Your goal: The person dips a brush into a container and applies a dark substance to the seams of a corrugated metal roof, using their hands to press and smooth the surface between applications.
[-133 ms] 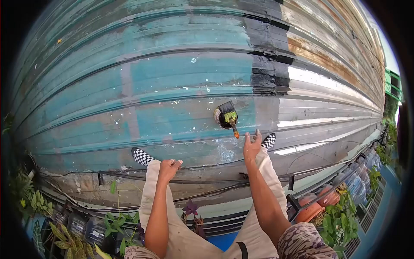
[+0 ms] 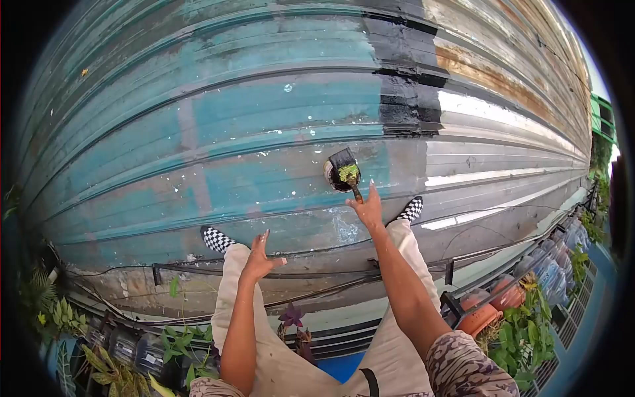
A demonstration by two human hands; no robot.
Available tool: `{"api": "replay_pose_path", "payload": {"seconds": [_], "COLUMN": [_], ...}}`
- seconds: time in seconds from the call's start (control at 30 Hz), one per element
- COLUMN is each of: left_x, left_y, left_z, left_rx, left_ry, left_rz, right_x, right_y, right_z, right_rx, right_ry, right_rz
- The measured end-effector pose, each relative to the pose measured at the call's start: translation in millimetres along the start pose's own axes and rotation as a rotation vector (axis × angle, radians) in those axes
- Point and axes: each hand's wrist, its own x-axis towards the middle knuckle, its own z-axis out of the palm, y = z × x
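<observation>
A wide paintbrush [image 2: 346,171] with dark bristles and a yellow-green stained middle lies across the top of a small paint can [image 2: 329,177], its handle pointing toward me. My right hand [image 2: 368,210] is at the handle's end, thumb and fingers spread on either side of it. Above my left knee, my left hand [image 2: 256,263] hangs in the air with thumb and fingers apart, holding nothing.
I stand on a ribbed metal roof [image 2: 278,172] with worn teal paint. A black coated strip [image 2: 410,106] runs away from me, with bare, rusty sheets to its right. Behind the roof edge are potted plants [image 2: 516,337], plastic bottles [image 2: 546,278] and a black railing [image 2: 331,344].
My right hand has moved left and slightly up to the brush handle. My left hand's fingers have spread from a more closed shape. The view has shifted slightly.
</observation>
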Motion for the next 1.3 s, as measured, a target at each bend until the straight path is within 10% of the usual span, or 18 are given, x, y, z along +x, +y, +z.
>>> {"api": "replay_pose_path", "payload": {"seconds": [0.13, 0.37, 0.7, 1.3], "left_x": [-12, 41, 134, 169], "left_y": [14, 34, 107, 156], "left_z": [18, 54, 53, 66], "left_rx": [0.279, 0.269, -0.51, -0.722], "left_ry": [0.267, 0.223, 0.131, 0.165], "left_rz": [0.015, -0.113, -0.076, 0.03], "right_x": [16, 2, -43, 31], "right_y": [-10, -35, -47, -70], "right_z": [29, 7, -70, -1], "right_rx": [-0.069, -0.089, -0.207, -0.39], "right_ry": [-0.266, -0.054, -0.08, -0.137], "right_rz": [0.174, -0.025, -0.039, -0.156]}}
